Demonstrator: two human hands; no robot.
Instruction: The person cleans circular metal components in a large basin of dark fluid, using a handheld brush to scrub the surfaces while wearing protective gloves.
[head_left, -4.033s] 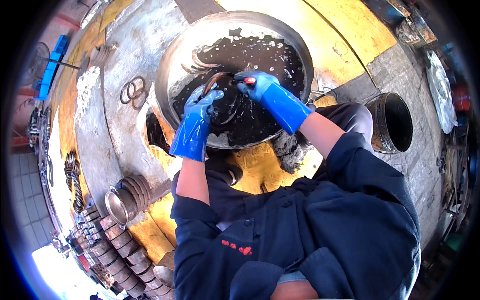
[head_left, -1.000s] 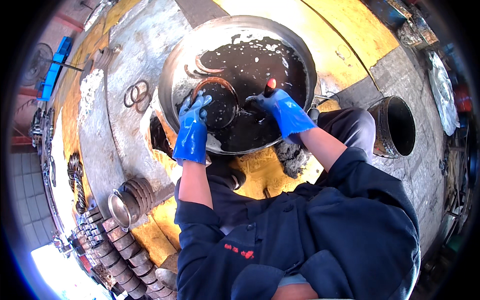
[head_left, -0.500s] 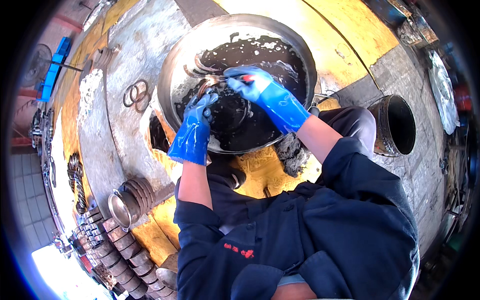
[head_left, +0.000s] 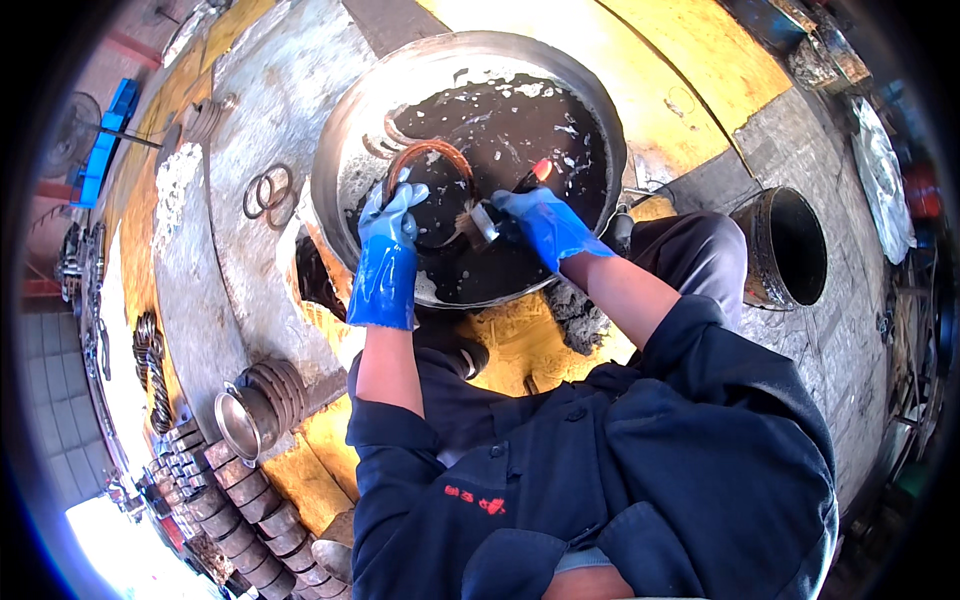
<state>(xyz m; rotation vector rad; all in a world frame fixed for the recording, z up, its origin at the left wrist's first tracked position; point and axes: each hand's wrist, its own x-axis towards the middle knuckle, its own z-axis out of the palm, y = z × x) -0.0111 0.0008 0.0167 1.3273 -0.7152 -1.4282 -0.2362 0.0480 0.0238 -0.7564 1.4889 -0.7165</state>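
Observation:
Both my hands wear blue rubber gloves over a wide round metal basin point(head_left: 340, 110) of dark, oily liquid. My left hand point(head_left: 392, 215) grips a reddish-brown metal ring point(head_left: 440, 147) by its left side, holding it tilted above the liquid. In my right hand point(head_left: 540, 212) is a paintbrush point(head_left: 480, 224) with a red-tipped handle; its bristles point left and touch or nearly touch the ring's lower right edge. More curved ring parts point(head_left: 388, 135) lie against the basin's far left inside wall.
Several loose rings point(head_left: 268, 193) lie on the floor left of the basin. A dark open bucket point(head_left: 790, 250) stands to the right. At lower left are a row of larger rings point(head_left: 245, 420) and stacked metal blocks point(head_left: 240, 500). A grey rag point(head_left: 580, 318) lies below the basin.
The ring has been raised and turned so its arch shows. My right hand has moved down and right, and the brush now sits at the ring's lower right side.

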